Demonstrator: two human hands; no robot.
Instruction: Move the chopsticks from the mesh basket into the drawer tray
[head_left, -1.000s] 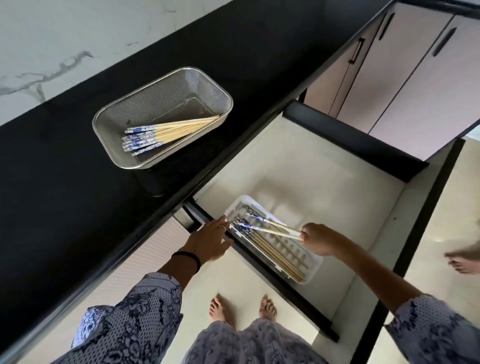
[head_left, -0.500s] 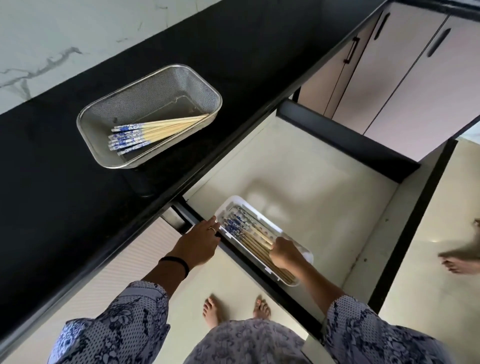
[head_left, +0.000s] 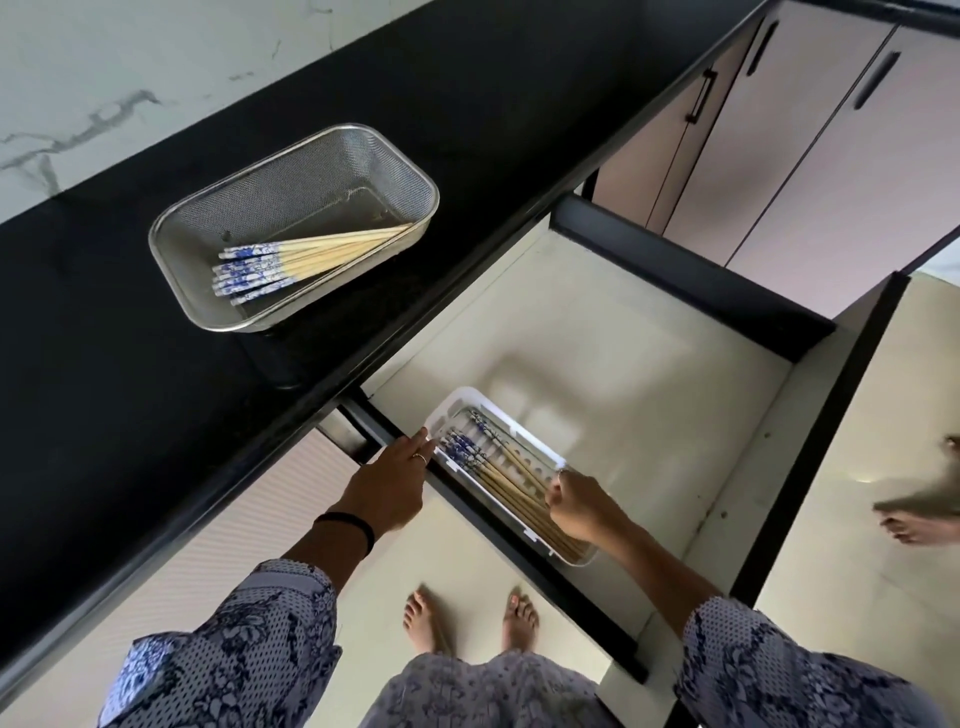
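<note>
A metal mesh basket (head_left: 317, 176) stands on the black counter and holds several blue-and-white-handled bamboo chopsticks (head_left: 291, 257). Down in the open drawer lies a white slotted tray (head_left: 491, 399) with several more chopsticks (head_left: 480, 460) lying lengthwise in it. My left hand (head_left: 387, 488) rests with straight fingers on the tray's left end at the drawer's front edge. My right hand (head_left: 576, 506) is over the tray's near end, its fingers curled onto the thin ends of the chopsticks lying there.
The cream drawer floor (head_left: 623, 374) stretches behind the tray, walled by a black back panel (head_left: 691, 275). Pink cabinet doors (head_left: 831, 156) stand at the upper right. My bare feet (head_left: 467, 616) are below the drawer front, and another person's foot (head_left: 914, 527) is on the floor at the right.
My right hand has brought two chopsticks down from above the tray into it and slid toward the tray's near end. My left hand has stayed at the tray's left end.
</note>
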